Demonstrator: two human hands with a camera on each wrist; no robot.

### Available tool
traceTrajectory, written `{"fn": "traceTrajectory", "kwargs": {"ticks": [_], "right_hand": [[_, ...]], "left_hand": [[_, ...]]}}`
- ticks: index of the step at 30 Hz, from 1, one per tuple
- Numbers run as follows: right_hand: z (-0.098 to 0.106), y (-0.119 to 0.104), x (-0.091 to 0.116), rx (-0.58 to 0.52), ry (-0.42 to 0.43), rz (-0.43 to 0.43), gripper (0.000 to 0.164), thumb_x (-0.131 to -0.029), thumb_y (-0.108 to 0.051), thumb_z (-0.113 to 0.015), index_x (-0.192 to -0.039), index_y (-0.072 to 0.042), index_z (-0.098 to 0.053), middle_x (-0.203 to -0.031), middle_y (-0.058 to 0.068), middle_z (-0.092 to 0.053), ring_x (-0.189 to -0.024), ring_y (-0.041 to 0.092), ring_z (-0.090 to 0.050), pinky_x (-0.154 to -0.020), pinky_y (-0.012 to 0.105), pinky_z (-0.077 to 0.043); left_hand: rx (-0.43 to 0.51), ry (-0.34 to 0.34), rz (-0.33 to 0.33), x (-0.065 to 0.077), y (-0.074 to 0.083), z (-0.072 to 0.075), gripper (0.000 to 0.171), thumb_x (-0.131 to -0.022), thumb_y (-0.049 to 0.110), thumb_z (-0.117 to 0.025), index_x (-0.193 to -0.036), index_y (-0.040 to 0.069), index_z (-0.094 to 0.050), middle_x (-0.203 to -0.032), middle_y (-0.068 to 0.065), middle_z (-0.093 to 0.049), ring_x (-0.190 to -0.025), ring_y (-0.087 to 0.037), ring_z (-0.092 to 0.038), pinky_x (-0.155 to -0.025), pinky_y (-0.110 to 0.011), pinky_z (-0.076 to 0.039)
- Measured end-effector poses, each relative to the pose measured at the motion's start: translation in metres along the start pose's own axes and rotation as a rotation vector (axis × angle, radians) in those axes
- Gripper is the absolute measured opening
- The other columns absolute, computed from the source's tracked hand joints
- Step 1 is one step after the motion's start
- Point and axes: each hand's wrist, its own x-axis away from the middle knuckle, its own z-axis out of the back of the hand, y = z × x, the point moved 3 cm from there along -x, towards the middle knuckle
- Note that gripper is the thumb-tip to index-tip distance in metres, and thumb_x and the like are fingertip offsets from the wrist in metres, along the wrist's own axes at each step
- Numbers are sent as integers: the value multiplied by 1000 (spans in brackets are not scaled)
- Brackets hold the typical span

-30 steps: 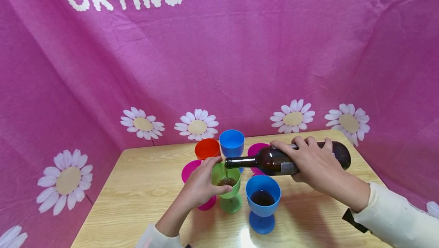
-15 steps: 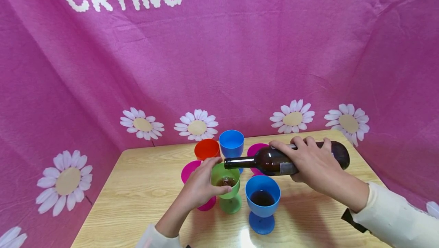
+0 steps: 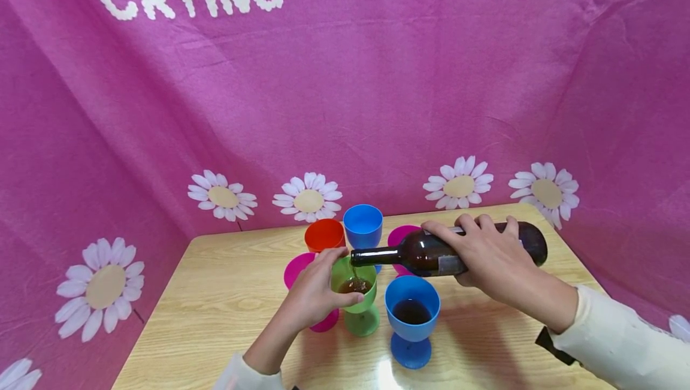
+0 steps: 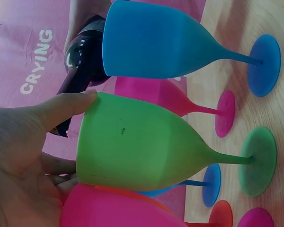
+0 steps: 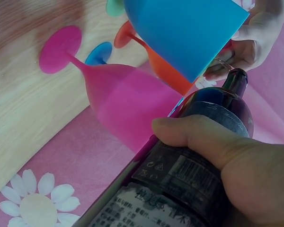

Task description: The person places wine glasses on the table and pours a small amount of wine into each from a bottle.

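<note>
My right hand [image 3: 495,264] grips a dark wine bottle [image 3: 431,253], tipped almost level with its neck to the left. From its mouth a thin dark stream falls into a green goblet [image 3: 362,303], which holds some dark, bubbly liquid. Thumb and fingers of my left hand [image 3: 318,291] span the green goblet's rim; in the left wrist view the goblet [image 4: 132,142] stands with its foot on the table. Just right of it is a front blue goblet [image 3: 412,324] with dark liquid inside. The bottle's printed back label [image 5: 180,177] shows in the right wrist view.
Close behind stand a red-orange goblet [image 3: 325,234], another blue goblet [image 3: 363,226] and pink goblets at the left [image 3: 295,268] and right [image 3: 401,235], the latter partly behind the bottle. The wooden table [image 3: 215,300] meets a pink cloth backdrop [image 3: 356,90] with daisies.
The stream from the bottle, hardly visible half a second ago, shows again now. Liquid in the green goblet looks slightly higher. Hands and bottle stay nearly in place.
</note>
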Motion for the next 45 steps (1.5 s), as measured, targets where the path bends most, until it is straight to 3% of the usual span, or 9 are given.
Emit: {"fn": "traceTrajectory", "kwargs": {"ticks": [6, 14, 26, 31, 36, 41, 45], "right_hand": [[-1, -2, 0, 4, -2, -1, 95, -64, -24, -98, -143, -41, -50, -107, 14, -62, -95, 38, -59, -79, 76, -39], [-1, -4, 0, -3, 4, -10, 92, -64, -26, -99, -142, -41, -50, -107, 12, -62, -96, 38, -59, -78, 74, -40], [-7, -3, 5, -117, 29, -37, 91, -69, -32, -96, -146, -38, -48, -107, 11, -62, -91, 33, -61, -71, 65, -44], [-11, 4, 7, -248, 33, -91, 95, -70, -31, -95, -150, -33, -45, -113, 13, -63, -98, 34, -60, -75, 63, -45], [-23, 16, 11, -441, 130, -101, 98, -69, -21, -97, -151, -27, -44, -121, 15, -63, -106, 36, -61, -75, 56, -48], [-42, 30, 14, -658, 220, -97, 100, -70, -10, -96, -153, -17, -40, -134, 17, -59, -115, 38, -60, -88, 64, -52], [-62, 42, 18, -767, 240, -200, 101, -75, -15, -94, -156, -15, -32, -136, 22, -58, -114, 43, -61, -92, 67, -49]], "left_hand": [[10, -4, 2, 0, 0, -1, 86, -76, 30, -93, -148, 8, -51, -141, -10, -55, -130, -33, -50, -92, -54, -57], [-2, 5, -22, 0, 0, -1, 86, -76, 31, -93, -147, 8, -52, -140, -9, -56, -130, -32, -51, -95, -55, -54], [-8, 9, -30, 2, -2, 0, 86, -77, 32, -92, -149, 8, -50, -139, -7, -56, -126, -30, -53, -92, -49, -56], [-2, 9, -17, 3, -3, 3, 87, -77, 32, -92, -149, 9, -49, -139, -7, -56, -125, -29, -53, -91, -48, -57], [-1, 2, 3, 3, -1, 3, 87, -78, 30, -92, -150, 11, -48, -140, -5, -55, -125, -28, -53, -90, -46, -58], [3, -2, -14, 2, 1, 2, 86, -78, 31, -92, -150, 10, -49, -139, -6, -56, -124, -29, -53, -89, -46, -58], [2, -1, -25, 1, 1, 0, 87, -77, 32, -92, -150, 9, -49, -139, -6, -56, -124, -28, -53, -88, -46, -58]]}}
